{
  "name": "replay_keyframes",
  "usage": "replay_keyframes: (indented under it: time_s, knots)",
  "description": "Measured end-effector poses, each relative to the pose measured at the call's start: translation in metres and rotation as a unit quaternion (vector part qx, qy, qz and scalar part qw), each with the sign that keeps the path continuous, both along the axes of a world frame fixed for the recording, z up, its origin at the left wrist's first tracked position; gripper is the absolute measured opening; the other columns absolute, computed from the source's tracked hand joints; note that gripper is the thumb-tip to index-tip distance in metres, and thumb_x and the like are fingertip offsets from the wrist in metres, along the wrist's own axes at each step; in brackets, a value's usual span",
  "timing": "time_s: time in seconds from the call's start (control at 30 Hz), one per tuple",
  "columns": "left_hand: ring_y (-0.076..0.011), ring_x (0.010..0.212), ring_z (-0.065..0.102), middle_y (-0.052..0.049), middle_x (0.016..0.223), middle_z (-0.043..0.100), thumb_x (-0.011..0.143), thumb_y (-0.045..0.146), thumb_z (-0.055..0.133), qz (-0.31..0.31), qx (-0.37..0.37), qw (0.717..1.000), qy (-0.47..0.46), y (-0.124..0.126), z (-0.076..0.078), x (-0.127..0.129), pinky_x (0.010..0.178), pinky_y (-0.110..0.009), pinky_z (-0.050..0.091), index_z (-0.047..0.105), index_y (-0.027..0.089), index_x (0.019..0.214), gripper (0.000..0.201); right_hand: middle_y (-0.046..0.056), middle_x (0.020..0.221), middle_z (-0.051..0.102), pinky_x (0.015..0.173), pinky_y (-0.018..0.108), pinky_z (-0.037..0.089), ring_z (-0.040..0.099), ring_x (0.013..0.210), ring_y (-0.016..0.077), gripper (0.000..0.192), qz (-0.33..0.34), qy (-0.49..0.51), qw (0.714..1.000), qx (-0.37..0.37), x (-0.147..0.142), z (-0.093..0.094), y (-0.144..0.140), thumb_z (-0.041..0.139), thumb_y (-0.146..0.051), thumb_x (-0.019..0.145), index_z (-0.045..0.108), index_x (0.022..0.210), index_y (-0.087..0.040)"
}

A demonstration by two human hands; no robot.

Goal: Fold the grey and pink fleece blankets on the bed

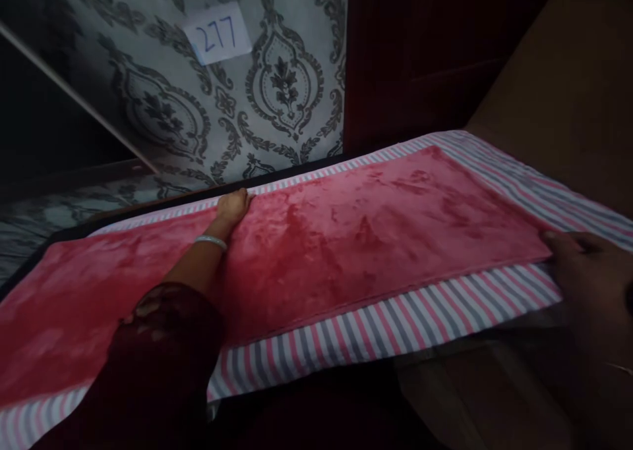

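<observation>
Under both hands, a red plush cloth (346,232) lies flat on a pink, white & grey striped sheet (376,335), which shows as a border along the cloth's near, far & right sides. The left hand (232,206) reaches across the cloth to its far edge, palm down, fingers flat & unclenched, pressing where plush meets stripes; nothing gripped. A silver bangle (210,241) sits on that wrist, w/ a dark patterned sleeve (158,344) further down the arm. Beyond the left hand, a grey damask-print wall panel (277,87) stands behind the sheet, w/ a paper label (218,33) reading 277 stuck on it. To the right, the right hand (588,285) sits at the cloth's right end, fingertips touching the near right corner where red meets stripes. It's dim there: can't tell if it pinches the edge or just rests on it. Past the right hand, a brown surface (568,87) rises behind the sheet.
</observation>
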State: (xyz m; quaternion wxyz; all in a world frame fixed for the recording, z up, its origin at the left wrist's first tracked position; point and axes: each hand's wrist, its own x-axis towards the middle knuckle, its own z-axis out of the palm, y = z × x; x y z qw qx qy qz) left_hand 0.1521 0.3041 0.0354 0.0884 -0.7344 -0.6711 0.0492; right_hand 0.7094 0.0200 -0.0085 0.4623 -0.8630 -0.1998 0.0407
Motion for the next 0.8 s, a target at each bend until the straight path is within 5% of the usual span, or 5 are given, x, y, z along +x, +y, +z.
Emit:
replay_keyframes:
  time_s: [0.23, 0.33, 0.47, 0.6, 0.8]
  knots:
    - [-0.0325, 0.114, 0.063, -0.021, 0.118, 0.069, 0.102, 0.042, 0.034, -0.007, -0.020, 0.998, -0.054, -0.001, 0.002, -0.006, 0.094, -0.039, 0.047, 0.065, 0.013, 0.119, 0.047, 0.003, 0.058, 0.047, 0.068, 0.044, 0.036, 0.048, 0.061, 0.0237, 0.019, 0.006, 0.004, 1.000, -0.019, 0.005, -0.002, 0.002, 0.070, -0.030, 0.065, 0.052, 0.059, -0.029]
    - [-0.0349, 0.124, 0.056, -0.022, 0.128, 0.064, 0.100, 0.039, 0.034, -0.048, 0.027, 0.996, -0.063, -0.012, 0.009, -0.004, 0.102, -0.044, 0.044, 0.063, 0.009, 0.124, 0.048, 0.003, 0.058, 0.050, 0.069, 0.043, 0.036, 0.051, 0.062, 0.0256, 0.014, 0.024, -0.030, 0.999, -0.025, 0.016, -0.009, 0.005, 0.072, -0.033, 0.065, 0.058, 0.067, -0.028]
    - [-0.0337, 0.139, 0.044, -0.021, 0.148, 0.051, 0.098, 0.038, 0.039, -0.203, 0.065, 0.973, -0.087, -0.039, 0.007, 0.036, 0.114, -0.047, 0.036, 0.052, 0.010, 0.143, 0.055, 0.008, 0.067, 0.062, 0.070, 0.041, 0.040, 0.058, 0.068, 0.0293, 0.027, 0.073, -0.048, 0.996, -0.025, 0.025, -0.018, 0.008, 0.068, -0.047, 0.069, 0.068, 0.083, -0.024]
    - [-0.0335, 0.153, 0.023, -0.013, 0.164, 0.031, 0.097, 0.046, 0.042, -0.335, 0.001, 0.936, -0.105, -0.073, -0.012, 0.094, 0.123, -0.056, 0.019, 0.039, 0.020, 0.155, 0.064, 0.011, 0.086, 0.070, 0.073, 0.037, 0.044, 0.065, 0.083, 0.0296, 0.042, 0.090, -0.063, 0.993, -0.039, 0.024, -0.020, 0.012, 0.061, -0.045, 0.075, 0.072, 0.104, -0.018]
    - [-0.0358, 0.152, 0.024, -0.010, 0.163, 0.031, 0.098, 0.052, 0.041, -0.357, -0.024, 0.930, -0.090, -0.090, -0.036, 0.121, 0.121, -0.062, 0.020, 0.038, 0.028, 0.156, 0.063, 0.014, 0.096, 0.074, 0.076, 0.034, 0.047, 0.068, 0.092, 0.0285, 0.035, 0.098, -0.087, 0.989, -0.075, 0.020, -0.008, 0.017, 0.059, -0.039, 0.082, 0.074, 0.104, -0.015]
